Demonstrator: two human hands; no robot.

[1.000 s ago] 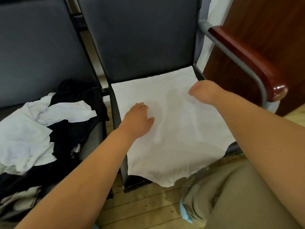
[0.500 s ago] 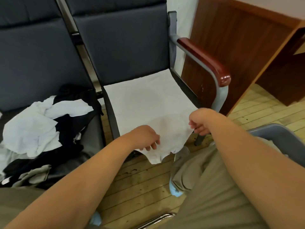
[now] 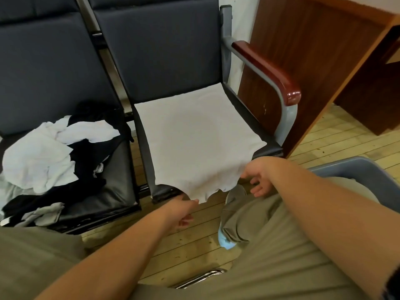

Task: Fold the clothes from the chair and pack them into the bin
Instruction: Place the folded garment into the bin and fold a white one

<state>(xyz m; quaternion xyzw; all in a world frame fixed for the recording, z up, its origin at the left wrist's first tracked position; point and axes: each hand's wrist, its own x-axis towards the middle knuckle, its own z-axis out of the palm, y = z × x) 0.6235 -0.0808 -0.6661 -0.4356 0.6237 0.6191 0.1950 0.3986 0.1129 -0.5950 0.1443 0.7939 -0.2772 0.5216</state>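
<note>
The cloth [image 3: 194, 137] lay flat on the seat [image 3: 246, 111], hem [image 3: 201, 191] overhanging. The right hand [image 3: 257, 178] hung open beside it; the left hand [image 3: 179, 214] touched the hem, grip unclear. A one-sided pull could drag it off.

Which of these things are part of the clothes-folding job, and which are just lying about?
Job: white garment spread on the chair; clothes pile beside it; grey bin; left hand and right hand at the garment's near edge.
Just there: wooden desk; plank floor.
</note>
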